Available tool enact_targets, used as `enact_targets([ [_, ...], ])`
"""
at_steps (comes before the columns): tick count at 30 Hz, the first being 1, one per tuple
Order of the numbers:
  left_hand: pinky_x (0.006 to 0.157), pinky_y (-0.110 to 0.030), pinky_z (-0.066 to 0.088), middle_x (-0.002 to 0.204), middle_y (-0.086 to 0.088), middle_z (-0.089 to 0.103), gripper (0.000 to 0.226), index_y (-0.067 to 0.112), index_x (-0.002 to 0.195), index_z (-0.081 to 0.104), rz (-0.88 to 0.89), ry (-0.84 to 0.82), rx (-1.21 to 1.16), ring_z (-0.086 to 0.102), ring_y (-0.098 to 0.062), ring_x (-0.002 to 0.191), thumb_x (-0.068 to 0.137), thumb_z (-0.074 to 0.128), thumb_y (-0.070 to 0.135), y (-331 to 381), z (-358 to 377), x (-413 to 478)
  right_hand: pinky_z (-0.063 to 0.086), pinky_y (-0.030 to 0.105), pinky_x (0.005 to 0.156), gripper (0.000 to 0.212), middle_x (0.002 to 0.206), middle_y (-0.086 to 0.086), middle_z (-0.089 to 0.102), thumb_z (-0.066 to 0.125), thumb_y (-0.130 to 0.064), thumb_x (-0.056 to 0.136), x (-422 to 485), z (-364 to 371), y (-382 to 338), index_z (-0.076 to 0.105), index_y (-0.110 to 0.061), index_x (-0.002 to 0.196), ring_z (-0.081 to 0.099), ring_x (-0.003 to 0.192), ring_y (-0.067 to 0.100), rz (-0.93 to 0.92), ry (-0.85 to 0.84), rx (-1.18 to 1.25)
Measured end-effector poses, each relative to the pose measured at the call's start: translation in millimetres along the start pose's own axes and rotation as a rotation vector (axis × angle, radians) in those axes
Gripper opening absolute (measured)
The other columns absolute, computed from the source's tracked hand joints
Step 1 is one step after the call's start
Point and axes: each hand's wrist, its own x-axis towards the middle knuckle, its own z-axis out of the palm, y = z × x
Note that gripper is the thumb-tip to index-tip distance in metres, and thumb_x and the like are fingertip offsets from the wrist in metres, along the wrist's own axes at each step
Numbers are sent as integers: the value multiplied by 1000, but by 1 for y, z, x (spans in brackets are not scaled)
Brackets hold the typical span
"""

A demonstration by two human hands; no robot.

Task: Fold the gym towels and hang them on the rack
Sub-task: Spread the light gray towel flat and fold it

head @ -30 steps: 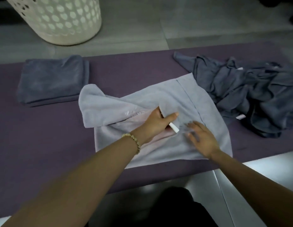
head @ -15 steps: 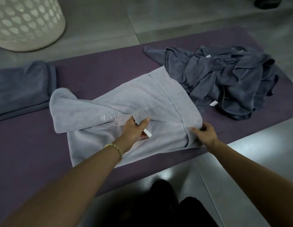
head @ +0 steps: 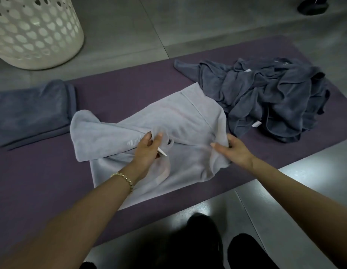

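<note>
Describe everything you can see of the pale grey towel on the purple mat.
The pale grey terry towel lies rumpled and partly folded on the purple mat, with a stitched seam near its far end and a faint logo. The left hand pinches a raised fold beside its small white label; the right hand grips its right edge. Its far corner meets the heap of dark grey towels.

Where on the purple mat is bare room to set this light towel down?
Bare mat at near left, bordered by the folded dark towel and the light towel. A strip behind it, toward the basket. Crowded right: the dark towel heap touches it.
</note>
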Motion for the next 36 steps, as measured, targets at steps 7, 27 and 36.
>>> enact_targets([
  [7,77,-31,46,87,-9,57,55,-1,92,58,136,189,94,55,-17,82,98,38,50,28,-84,-2,52,36,58,55,82,16,57,77,-27,79,-19,76,-92,41,-32,121,53,68,22,-176,-215,81],
  [27,77,-22,50,91,-19,67,55,-10,101,62,153,211,-62,60,-19,84,101,37,39,44,-133,-32,47,14,70,16,78,-12,67,81,-23,73,-24,180,-189,67,-30,78,62,71,4,-792,-401,-210],
  [36,90,-37,49,90,-10,71,45,3,99,68,150,147,-198,65,-25,89,99,42,40,52,-136,-43,48,24,75,17,66,-2,65,67,-41,75,-32,174,-214,70,-24,73,56,67,8,-724,-574,-153],
])
